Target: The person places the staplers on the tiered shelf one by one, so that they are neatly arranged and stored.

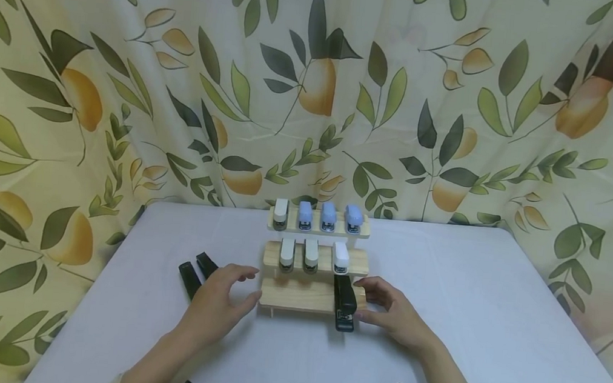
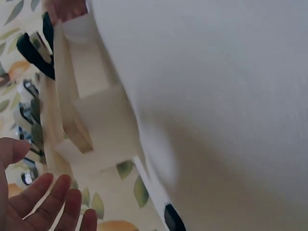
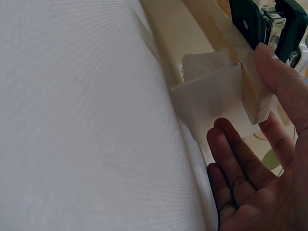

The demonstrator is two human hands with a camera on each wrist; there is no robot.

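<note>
A three-step wooden display rack point(image 1: 297, 294) stands at the middle of the table. On its lowest step, at the right end, lies a black stapler point(image 1: 345, 307), its front jutting past the edge. My right hand point(image 1: 391, 314) is around that end of the step; in the right wrist view its thumb point(image 3: 274, 72) rests at the board beside the stapler, other fingers loosely bent below. My left hand point(image 1: 217, 302) is spread near the rack's left end, apart from it and holding nothing. Small staplers line the upper steps, among them a white stapler point(image 1: 341, 258) and a blue stapler point(image 1: 354, 219).
Two black staplers point(image 1: 189, 278) lie on the white tablecloth point(image 1: 135, 335), just behind and left of my left hand. A leaf-and-fruit patterned curtain point(image 1: 312, 125) hangs behind the table's far edge. White supports point(image 3: 211, 91) hold up the lowest step.
</note>
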